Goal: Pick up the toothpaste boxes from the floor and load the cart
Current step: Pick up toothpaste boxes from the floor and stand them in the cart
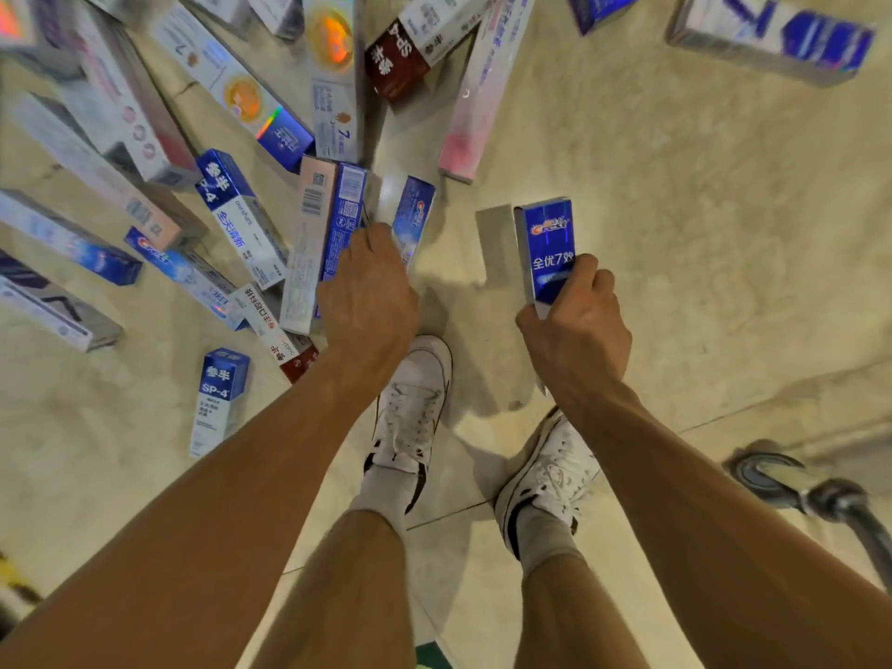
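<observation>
My right hand (574, 325) clamps a blue box (548, 248), dead centre. My left hand (369, 292) curls round a sparkly box (411, 217) at 11 o'clock; end-grip, may slip. Loose boxes (241, 219) 10 o'clock, cart wheel (767, 475) 4 o'clock.

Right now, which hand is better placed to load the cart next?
Right. The right hand grips a blue Crest box held above the floor, and the cart's caster shows on that side. The left hand is down in the pile, fingers curled on a second blue box.
</observation>
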{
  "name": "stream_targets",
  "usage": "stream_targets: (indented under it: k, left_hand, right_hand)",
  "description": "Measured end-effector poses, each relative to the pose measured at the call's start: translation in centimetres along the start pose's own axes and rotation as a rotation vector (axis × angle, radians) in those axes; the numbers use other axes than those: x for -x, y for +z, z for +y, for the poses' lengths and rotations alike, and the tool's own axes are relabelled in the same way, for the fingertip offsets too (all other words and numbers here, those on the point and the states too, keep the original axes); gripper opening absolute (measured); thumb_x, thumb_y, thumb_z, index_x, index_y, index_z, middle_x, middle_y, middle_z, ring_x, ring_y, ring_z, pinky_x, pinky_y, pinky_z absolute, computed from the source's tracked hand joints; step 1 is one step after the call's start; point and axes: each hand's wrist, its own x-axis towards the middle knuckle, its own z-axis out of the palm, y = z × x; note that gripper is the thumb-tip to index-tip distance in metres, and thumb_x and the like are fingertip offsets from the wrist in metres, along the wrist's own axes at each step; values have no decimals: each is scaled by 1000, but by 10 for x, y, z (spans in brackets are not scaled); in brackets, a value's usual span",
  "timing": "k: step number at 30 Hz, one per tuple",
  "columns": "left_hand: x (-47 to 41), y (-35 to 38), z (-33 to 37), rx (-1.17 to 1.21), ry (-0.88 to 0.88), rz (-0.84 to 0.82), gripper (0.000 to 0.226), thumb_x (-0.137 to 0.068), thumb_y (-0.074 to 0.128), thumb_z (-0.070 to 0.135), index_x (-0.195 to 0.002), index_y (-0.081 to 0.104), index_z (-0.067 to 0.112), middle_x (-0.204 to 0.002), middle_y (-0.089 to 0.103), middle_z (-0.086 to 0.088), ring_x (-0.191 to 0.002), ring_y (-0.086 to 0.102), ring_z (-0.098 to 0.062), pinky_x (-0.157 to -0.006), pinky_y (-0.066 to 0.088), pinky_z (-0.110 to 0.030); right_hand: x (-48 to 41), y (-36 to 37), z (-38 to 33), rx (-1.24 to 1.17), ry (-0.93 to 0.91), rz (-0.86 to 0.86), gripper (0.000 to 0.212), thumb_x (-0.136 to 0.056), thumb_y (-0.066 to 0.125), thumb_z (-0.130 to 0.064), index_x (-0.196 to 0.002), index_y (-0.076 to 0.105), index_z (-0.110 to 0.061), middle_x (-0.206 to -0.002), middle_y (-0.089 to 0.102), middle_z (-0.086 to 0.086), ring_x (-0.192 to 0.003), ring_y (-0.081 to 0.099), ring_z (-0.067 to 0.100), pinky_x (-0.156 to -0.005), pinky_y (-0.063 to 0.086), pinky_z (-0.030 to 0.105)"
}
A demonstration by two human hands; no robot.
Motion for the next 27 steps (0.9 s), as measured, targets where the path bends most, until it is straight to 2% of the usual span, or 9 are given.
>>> stream_targets:
  k: [5,11,14,16,18,20,24,27]
  left_hand:
    - [27,-165,46,65,44,33,40,-81,69,22,-114,48,12,-106,53,-6,-99,57,-27,-64,34,-39]
    - [93,-388,97,196,93,99,34,-74,67,22,-102,49,13,-94,53,-4,-84,61,-31,-60,44,-38]
    - [139,-508,120,165,167,148,39,-79,67,31,-108,47,14,-96,55,-7,-85,62,-33,-65,52,-43]
    - [163,-571,130,147,259,212,50,-78,70,34,-115,47,10,-92,59,-10,-79,65,-35,-62,54,-42]
    - [181,-618,137,109,352,255,54,-77,73,36,-117,52,7,-88,62,-11,-71,66,-35,-55,51,-39]
    - [198,-665,146,20,427,312,53,-78,69,40,-117,55,7,-88,61,-10,-71,65,-32,-53,50,-36]
    - [232,-747,179,-3,467,219,51,-85,63,44,-122,44,16,-110,58,-5,-98,65,-29,-66,41,-35]
    - [245,-780,201,41,567,223,47,-82,65,45,-113,43,17,-107,57,-5,-97,64,-30,-65,40,-35]
  right_hand:
    - [45,-141,-46,-16,-5,-19,58,-89,69,-41,-129,41,-10,-117,52,10,-101,56,28,-67,39,33]
    - [122,-349,-119,-43,6,18,63,-87,66,-48,-130,40,-10,-115,53,11,-99,59,32,-66,43,36]
    - [170,-464,-152,-12,6,78,64,-88,61,-51,-133,38,-12,-113,54,9,-93,62,34,-67,46,38]
    - [196,-527,-167,8,-22,96,69,-88,61,-55,-138,35,-15,-116,55,8,-95,63,31,-69,44,36]
    - [221,-577,-176,25,-39,116,72,-86,61,-59,-139,35,-18,-119,57,7,-96,64,28,-69,45,34]
    - [247,-621,-184,45,-38,155,70,-86,61,-62,-136,38,-19,-119,58,5,-98,64,25,-69,46,33]
    - [293,-688,-193,77,2,236,68,-86,62,-64,-131,43,-18,-119,60,6,-97,66,26,-75,53,36]
    - [318,-721,-196,12,73,301,64,-83,69,-60,-125,43,-19,-119,63,5,-98,67,26,-74,54,36]
